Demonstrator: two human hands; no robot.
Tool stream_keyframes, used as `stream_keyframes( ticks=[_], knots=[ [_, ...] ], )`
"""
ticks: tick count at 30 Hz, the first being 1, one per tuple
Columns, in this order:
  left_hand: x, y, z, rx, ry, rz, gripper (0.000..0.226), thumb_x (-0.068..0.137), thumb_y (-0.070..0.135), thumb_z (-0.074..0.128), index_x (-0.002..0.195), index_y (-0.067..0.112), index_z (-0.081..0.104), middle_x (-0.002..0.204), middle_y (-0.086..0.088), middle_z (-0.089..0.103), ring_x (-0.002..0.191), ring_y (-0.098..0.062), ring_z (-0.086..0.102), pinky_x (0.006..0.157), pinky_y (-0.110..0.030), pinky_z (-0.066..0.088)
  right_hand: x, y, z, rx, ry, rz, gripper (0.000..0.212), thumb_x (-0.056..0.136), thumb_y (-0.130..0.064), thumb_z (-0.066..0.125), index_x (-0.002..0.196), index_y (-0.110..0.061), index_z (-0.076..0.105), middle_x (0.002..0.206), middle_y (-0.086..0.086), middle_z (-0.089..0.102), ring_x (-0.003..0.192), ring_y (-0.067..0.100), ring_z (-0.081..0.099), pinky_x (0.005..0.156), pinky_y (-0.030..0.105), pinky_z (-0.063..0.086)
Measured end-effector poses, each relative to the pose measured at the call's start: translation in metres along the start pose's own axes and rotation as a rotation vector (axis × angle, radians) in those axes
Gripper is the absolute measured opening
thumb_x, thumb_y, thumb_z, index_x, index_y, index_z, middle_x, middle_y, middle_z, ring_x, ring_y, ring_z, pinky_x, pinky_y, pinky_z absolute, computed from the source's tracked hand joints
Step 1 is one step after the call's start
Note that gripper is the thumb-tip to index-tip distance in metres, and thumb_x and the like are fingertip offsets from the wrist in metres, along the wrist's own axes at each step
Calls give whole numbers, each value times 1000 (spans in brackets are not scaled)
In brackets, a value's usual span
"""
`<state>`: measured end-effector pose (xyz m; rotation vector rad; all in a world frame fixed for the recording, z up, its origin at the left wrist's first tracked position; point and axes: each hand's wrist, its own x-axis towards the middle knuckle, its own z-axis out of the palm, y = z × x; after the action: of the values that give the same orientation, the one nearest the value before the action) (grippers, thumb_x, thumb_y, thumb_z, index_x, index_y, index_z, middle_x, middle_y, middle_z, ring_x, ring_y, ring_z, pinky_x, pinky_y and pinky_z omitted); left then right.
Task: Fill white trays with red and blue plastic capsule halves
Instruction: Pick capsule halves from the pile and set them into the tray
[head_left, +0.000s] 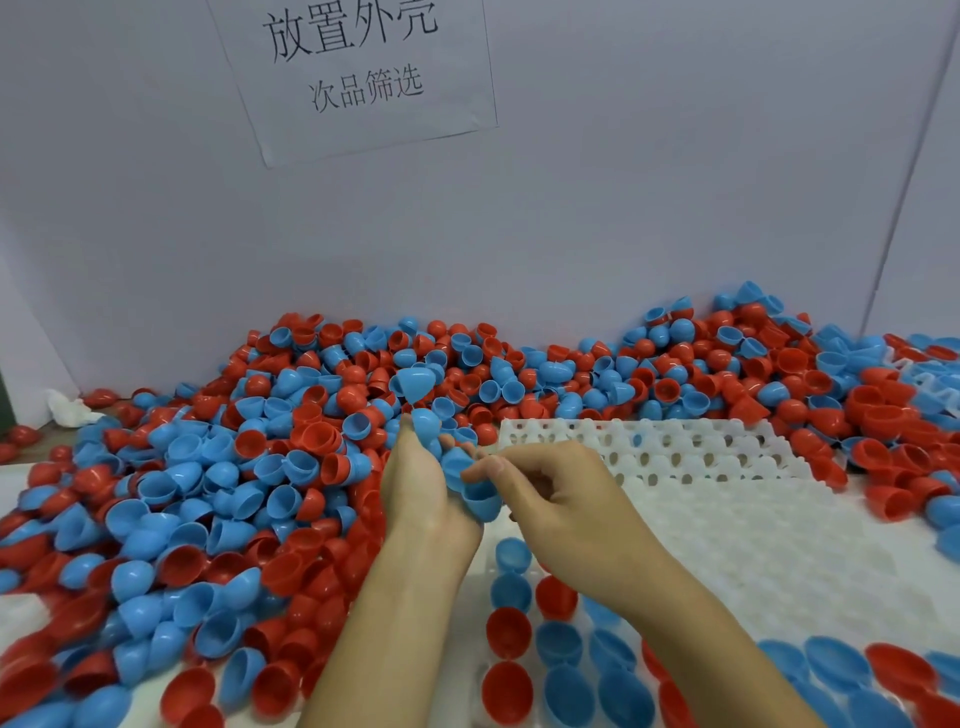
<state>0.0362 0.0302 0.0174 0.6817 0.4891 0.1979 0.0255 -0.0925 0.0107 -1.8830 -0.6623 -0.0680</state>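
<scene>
Blue capsule halves (457, 467) sit bunched in your left hand (421, 488), whose curled fingers grip the cluster, one half poking out above your fingertips. Your right hand (550, 493) pinches a blue half (483, 499) at the cluster's lower edge. Just below your fingers, the white tray (727, 545) carries seated red and blue halves.
</scene>
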Motion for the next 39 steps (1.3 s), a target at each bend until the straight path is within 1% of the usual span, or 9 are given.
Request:
stream_keyframes(
  ticks=[4, 7, 10, 13, 16, 22, 30, 36, 39],
  knots=[
    [-2, -5, 3, 172, 3, 152, 33, 102, 43, 52, 88, 13, 58, 74, -1, 51, 66, -16, 52, 65, -33, 48, -1, 5, -8, -82, -63, 57, 27, 93, -10, 63, 106, -33, 67, 78, -9, 74, 64, -2, 65, 57, 12, 49],
    [-6, -16, 9, 273, -25, 214, 51, 103, 43, 51, 135, 3, 56, 125, -18, 66, 118, -33, 63, 100, -46, 49, -2, 9, -14, -247, -121, 109, 31, 91, -10, 64, 114, -30, 68, 82, -13, 71, 74, -6, 67, 61, 10, 53],
    [-4, -24, 12, 293, -81, 237, 52, 104, 41, 51, 142, 6, 50, 150, -20, 47, 140, -39, 44, 108, -52, 43, -2, 8, -27, -326, -141, 134, 26, 90, -10, 66, 112, -23, 72, 82, -11, 74, 71, -3, 68, 60, 10, 54],
    [4, -20, 8, 279, -87, 279, 40, 105, 37, 49, 132, 9, 57, 119, -21, 64, 94, -23, 67, 68, -34, 54, -4, 5, -62, -372, -90, 207, 15, 90, -15, 71, 102, -23, 73, 71, -10, 75, 65, -1, 70, 53, 12, 53],
    [9, -12, 1, 278, -72, 314, 24, 106, 33, 47, 93, 20, 61, 67, 3, 56, 54, -7, 52, 49, -24, 47, -14, 6, -103, -491, -107, 338, 10, 89, -21, 73, 92, -30, 70, 65, -14, 73, 61, -1, 70, 51, 17, 53],
    [8, -7, -1, 260, -37, 306, 26, 106, 33, 47, 87, 18, 58, 70, 1, 52, 60, -11, 49, 55, -27, 45, -27, 6, -119, -687, -323, 646, 11, 79, -34, 83, 80, -36, 72, 78, -14, 70, 74, 7, 68, 64, 22, 53],
    [7, -10, -3, 290, -59, 261, 24, 105, 33, 51, 87, 19, 59, 69, 2, 48, 54, -9, 47, 52, -25, 42, -21, 8, -91, -798, -347, 732, 18, 76, -12, 84, 85, -21, 71, 90, -4, 67, 79, 13, 62, 72, 26, 58],
    [8, -11, -4, 402, -125, 294, 26, 103, 37, 55, 87, 18, 65, 70, 1, 61, 53, -9, 57, 58, -30, 49, -27, -3, -110, -762, -359, 638, 7, 87, -34, 75, 94, -34, 74, 85, -21, 61, 83, 2, 60, 69, 17, 48],
    [7, -13, -6, 687, -152, 403, 31, 100, 43, 57, 87, 17, 67, 87, -16, 71, 76, -32, 69, 78, -49, 61, -23, -2, -113, -706, -171, 367, 9, 96, -38, 61, 98, -42, 68, 84, -23, 58, 77, -4, 58, 63, 13, 43]
  ],
)
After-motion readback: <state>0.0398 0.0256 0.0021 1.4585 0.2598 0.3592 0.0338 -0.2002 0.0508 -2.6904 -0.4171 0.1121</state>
